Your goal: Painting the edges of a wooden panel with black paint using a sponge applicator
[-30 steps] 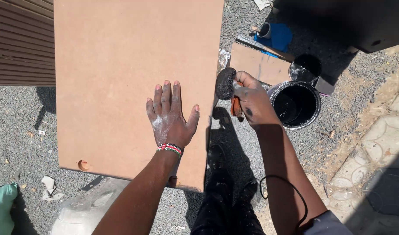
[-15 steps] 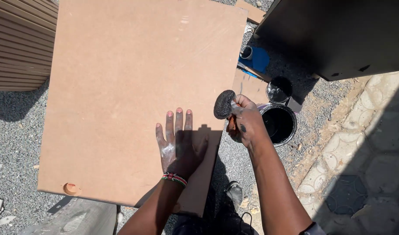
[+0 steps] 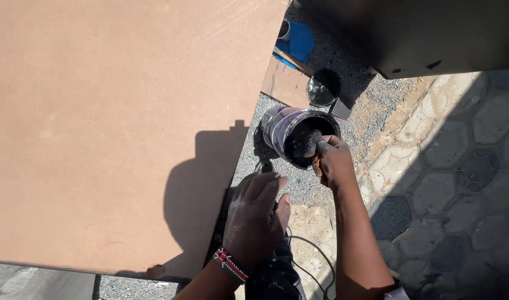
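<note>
A dark round sponge pad is held tight in the right hand and is dipped into the mouth of the black paint tin. The tin is tipped on the gravel ground, just past the right edge of the big brown board. The left hand is laid loose near the board's lower right corner, with nothing gripped in it; a beaded band is worn on its wrist. The tin's lid is seen lying just behind the tin, and a blue thing is seen further back. The tin could be knocked over, because it is already leaning and is being pushed by the pad. Paint could also be dripped on the gravel or the board's edge if too much is picked up
</note>
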